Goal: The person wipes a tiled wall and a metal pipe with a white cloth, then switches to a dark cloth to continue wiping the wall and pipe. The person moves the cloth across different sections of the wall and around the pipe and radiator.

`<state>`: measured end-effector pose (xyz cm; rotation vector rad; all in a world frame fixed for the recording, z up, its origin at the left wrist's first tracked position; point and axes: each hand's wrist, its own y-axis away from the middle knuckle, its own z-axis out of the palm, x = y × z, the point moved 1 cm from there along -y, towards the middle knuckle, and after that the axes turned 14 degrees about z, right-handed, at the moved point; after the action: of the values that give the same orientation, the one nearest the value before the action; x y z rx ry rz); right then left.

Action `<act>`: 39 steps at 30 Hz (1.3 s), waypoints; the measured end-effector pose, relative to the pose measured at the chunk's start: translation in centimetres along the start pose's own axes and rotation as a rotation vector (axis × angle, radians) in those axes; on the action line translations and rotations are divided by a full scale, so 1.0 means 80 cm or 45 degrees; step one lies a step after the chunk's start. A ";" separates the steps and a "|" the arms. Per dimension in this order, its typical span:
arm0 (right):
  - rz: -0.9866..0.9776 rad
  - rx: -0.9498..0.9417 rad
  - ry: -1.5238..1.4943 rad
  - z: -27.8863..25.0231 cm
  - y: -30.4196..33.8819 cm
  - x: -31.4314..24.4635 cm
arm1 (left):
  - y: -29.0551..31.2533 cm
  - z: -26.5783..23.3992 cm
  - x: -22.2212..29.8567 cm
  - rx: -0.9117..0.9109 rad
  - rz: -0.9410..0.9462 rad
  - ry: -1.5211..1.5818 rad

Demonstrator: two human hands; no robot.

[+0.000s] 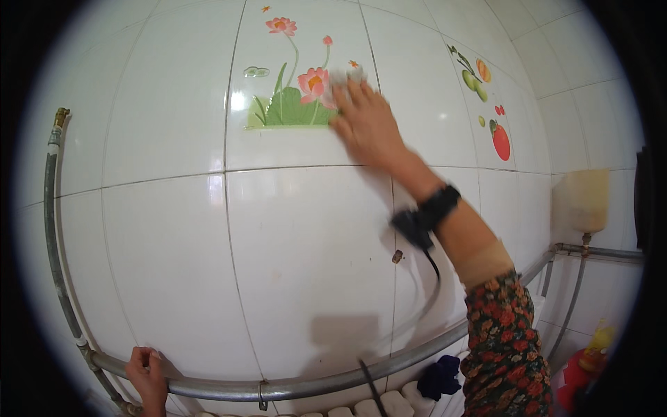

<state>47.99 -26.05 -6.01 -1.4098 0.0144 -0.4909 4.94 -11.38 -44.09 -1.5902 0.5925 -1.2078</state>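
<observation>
My right hand (368, 125) is raised against the white tiled wall (306, 229), its fingers pressed over a greyish-white scrubbing pad (344, 75). Motion blurs the pad, and the hand covers most of it. Under and beside it is a picture of pink lotus flowers and green leaves (299, 104) on the tiles. A black wrist strap (439, 207) with a small dark device and cable sits on my right wrist. Low on the left, my left hand (146, 379) is closed beside the grey horizontal pipe (208, 389); what its curled fingers hold, if anything, is hidden.
A vertical pipe with a brass end (52, 187) runs up the left wall. Fruit pictures (500, 139) decorate the right tiles. A yellowish plastic container (587, 201) hangs at the right corner. A dark blue cloth (439, 377) lies low; a red and yellow object (583, 368) is nearby.
</observation>
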 end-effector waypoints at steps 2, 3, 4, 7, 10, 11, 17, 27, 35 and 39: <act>-0.084 -0.095 -0.032 -0.025 0.064 -0.008 | 0.001 0.002 -0.002 -0.007 -0.018 0.025; -0.045 -0.138 -0.011 -0.026 0.074 -0.006 | 0.002 0.003 -0.002 -0.001 -0.010 0.021; -0.059 -0.096 -0.004 -0.025 0.079 -0.002 | 0.002 0.002 -0.001 0.005 -0.001 0.014; -0.084 -0.009 0.002 0.003 0.014 0.023 | -0.002 -0.001 0.003 -0.054 0.001 -0.111; 0.108 -0.004 0.123 0.043 -0.098 0.054 | -0.005 -0.006 0.007 -0.131 -0.017 -0.249; 0.190 -0.060 0.208 0.053 -0.135 0.066 | -0.006 -0.007 0.008 -0.182 -0.006 -0.311; 0.077 -0.068 0.152 0.046 -0.117 0.092 | -0.001 -0.002 0.005 0.008 0.004 -0.010; -0.089 -0.133 0.023 -0.014 0.030 0.004 | -0.003 0.001 0.008 -0.033 0.029 -0.131; 0.078 -0.170 0.134 0.058 -0.194 0.029 | -0.002 -0.007 0.011 -0.034 0.003 -0.111; 0.022 -0.107 -0.005 0.029 -0.103 -0.005 | 0.001 -0.001 0.006 0.065 0.094 -0.093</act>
<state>45.66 -24.41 2.03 -1.4918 0.0440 -0.4777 5.07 -11.86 -43.94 -1.5500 0.5641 -1.0973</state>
